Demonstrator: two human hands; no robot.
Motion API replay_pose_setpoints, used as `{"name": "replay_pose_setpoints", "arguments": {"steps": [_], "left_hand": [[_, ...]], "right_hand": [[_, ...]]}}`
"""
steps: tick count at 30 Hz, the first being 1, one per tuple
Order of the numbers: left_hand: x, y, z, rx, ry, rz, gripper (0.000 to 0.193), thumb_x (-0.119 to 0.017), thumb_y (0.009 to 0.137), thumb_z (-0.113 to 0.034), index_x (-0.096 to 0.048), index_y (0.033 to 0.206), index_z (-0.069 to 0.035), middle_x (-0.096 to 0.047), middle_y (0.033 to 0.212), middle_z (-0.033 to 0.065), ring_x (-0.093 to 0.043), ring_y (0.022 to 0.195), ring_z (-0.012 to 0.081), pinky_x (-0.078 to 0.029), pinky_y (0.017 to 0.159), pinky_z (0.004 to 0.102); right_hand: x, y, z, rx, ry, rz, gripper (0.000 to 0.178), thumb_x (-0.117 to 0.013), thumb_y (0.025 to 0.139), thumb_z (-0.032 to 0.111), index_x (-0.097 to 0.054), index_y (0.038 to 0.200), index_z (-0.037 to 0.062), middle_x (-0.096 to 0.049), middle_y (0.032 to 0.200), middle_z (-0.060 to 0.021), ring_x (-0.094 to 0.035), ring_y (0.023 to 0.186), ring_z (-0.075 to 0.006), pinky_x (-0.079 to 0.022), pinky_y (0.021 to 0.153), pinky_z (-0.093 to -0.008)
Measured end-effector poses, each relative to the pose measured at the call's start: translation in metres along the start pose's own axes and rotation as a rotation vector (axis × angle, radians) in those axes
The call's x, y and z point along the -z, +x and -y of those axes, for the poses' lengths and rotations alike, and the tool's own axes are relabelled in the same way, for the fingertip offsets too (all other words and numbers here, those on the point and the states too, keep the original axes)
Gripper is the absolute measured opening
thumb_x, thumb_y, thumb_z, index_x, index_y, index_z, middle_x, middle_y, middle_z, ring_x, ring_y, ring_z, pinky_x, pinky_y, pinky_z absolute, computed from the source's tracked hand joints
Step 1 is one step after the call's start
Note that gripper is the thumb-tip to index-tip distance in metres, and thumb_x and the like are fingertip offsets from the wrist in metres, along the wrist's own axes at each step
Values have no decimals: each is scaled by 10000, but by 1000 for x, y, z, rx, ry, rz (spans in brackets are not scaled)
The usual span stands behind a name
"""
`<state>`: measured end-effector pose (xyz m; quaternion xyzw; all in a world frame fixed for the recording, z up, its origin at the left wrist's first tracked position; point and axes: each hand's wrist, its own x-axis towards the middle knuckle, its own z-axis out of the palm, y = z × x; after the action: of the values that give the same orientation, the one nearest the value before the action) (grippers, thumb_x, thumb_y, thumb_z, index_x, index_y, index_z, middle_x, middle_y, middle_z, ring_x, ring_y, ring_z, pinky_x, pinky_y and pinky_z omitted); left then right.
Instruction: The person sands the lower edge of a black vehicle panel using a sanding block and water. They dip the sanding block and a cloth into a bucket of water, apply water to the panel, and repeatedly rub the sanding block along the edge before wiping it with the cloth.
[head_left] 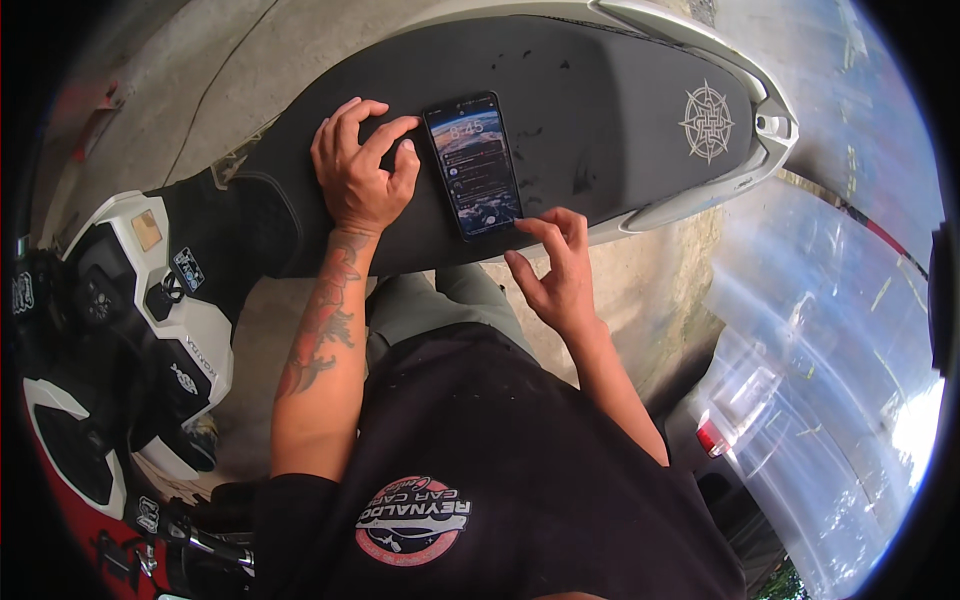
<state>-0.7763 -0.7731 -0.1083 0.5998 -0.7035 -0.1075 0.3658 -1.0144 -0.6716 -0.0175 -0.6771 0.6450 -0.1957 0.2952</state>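
Observation:
A black smartphone (474,165) lies face up on the dark seat (650,110) of a motor scooter, its screen lit with a picture of a planet and a list of notices. My left hand (365,165) rests on the seat at the phone's left side, fingers spread and curved, the index fingertip close to the phone's upper left edge. By the lower right corner of the phone is my right hand (555,270), fingers apart, with a fingertip at or just beside that corner. Neither hand grips anything.
The scooter's white and black front part (165,300) with its key area stands at the left. A pale grab rail (770,125) rounds the seat's back end at the right. Shiny clear sheeting (800,330) covers something at the far right. Concrete floor (270,60) shows beyond the seat.

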Motion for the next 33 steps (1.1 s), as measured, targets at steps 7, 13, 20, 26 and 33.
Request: {"name": "replay_pose_setpoints", "arguments": {"steps": [7,13,20,26,33], "left_hand": [[0,-1,1,-3,6,-14,239,-674,817,-205,-784,1030,-216,-639,1204,-9,-584,1246,268,-399,1079,445],[-2,-2,1,6,14,-13,241,-675,808,-201,-784,1022,-217,-640,1198,-8,-584,1245,272,-401,1079,445],[-1,-1,0,15,23,-8,256,-696,781,-203,-777,1023,-215,-634,1200,-10,-580,1249,273,-402,1080,448],[-1,0,-2,27,35,2,282,-746,742,-215,-770,1023,-222,-624,1210,-13,-573,1259,274,-406,1080,454],[-1,0,-3,27,33,-2,284,-760,739,-225,-770,1023,-229,-622,1207,-12,-573,1260,271,-408,1081,455]], "right_hand": [[-1,18,-6,110,-123,106,385,-851,776,203,-701,1124,134,-503,1232,-186,-523,1106,-360,-473,938,-456],[-3,23,-5,118,-194,110,468,-844,784,215,-677,1216,143,-493,1251,-186,-531,1072,-346,-477,929,-453],[-2,36,2,67,-39,50,629,-838,791,219,-611,1374,146,-495,1248,-186,-538,1048,-334,-501,902,-437],[-12,59,22,151,-175,28,560,-823,810,218,-641,1338,186,-505,1244,-179,-536,1060,-331,-484,912,-441],[-19,66,35,199,-313,119,490,-813,818,259,-675,1287,221,-522,1202,-135,-534,1051,-314,-460,870,-423]]}}
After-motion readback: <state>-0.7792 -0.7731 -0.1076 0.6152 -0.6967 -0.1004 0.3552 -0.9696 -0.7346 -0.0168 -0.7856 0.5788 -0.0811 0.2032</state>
